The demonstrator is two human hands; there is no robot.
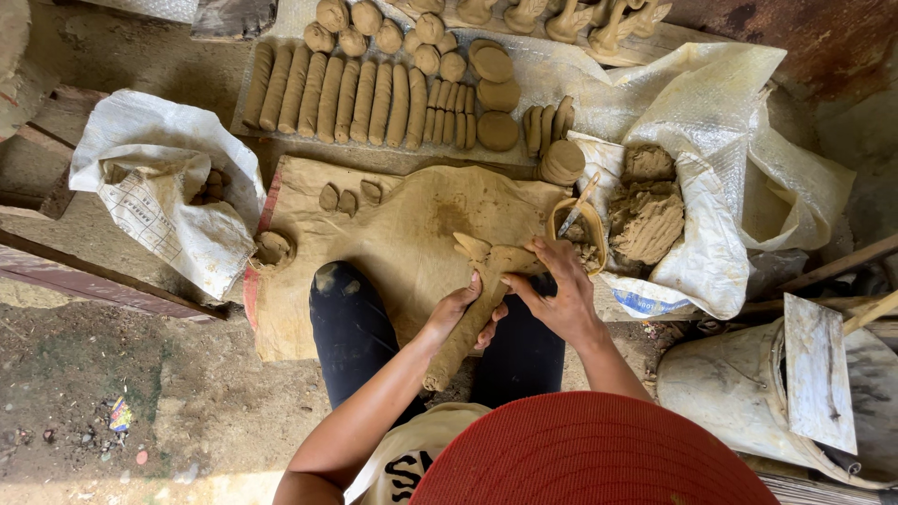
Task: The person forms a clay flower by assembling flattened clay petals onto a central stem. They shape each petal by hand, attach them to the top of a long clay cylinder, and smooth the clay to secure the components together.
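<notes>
Clay figure [486, 281] lies across my lap over the sacking [393, 234]; left hand [458, 313] grips its stem, right fingers [538, 252] pinch the forked top; shaping half done; rolls [346, 93] wait unused.

clay figure [482, 290]: tan-brown | clay rolls [337, 93]: tan | sacks [739, 131]: white, woven | hat [599, 454]: red, ribbed | trousers [348, 323]: black, clay-smeared
</notes>
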